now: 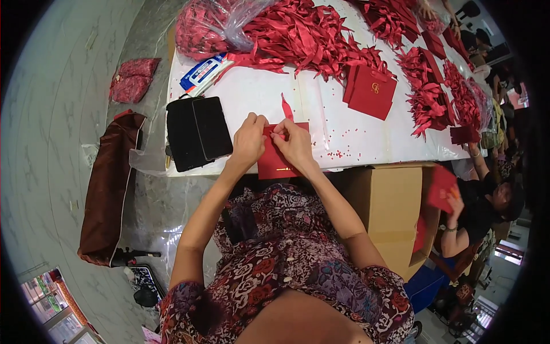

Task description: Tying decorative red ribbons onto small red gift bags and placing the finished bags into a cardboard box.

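Note:
A small red paper bag (271, 163) lies flat at the table's near edge, its lower end reaching past the rim. My left hand (250, 139) is closed, fingers curled over the bag's left upper part. Thumb and fingertips of my right hand (294, 147) pinch together near the bag's upper middle, where a bit of red ribbon shows between the hands. One ribbon end (286, 106) sticks up beyond my right fingers. Exactly which part each fingertip grips is partly hidden.
Left of my hands lies a black pouch (199, 133), with a blue-and-white packet (205, 74) behind it. Red ribbons (298, 34) heap across the far side. More red bags (370, 92) lie right. A cardboard box (393, 212) stands at my right; beyond it a co-worker holds something red.

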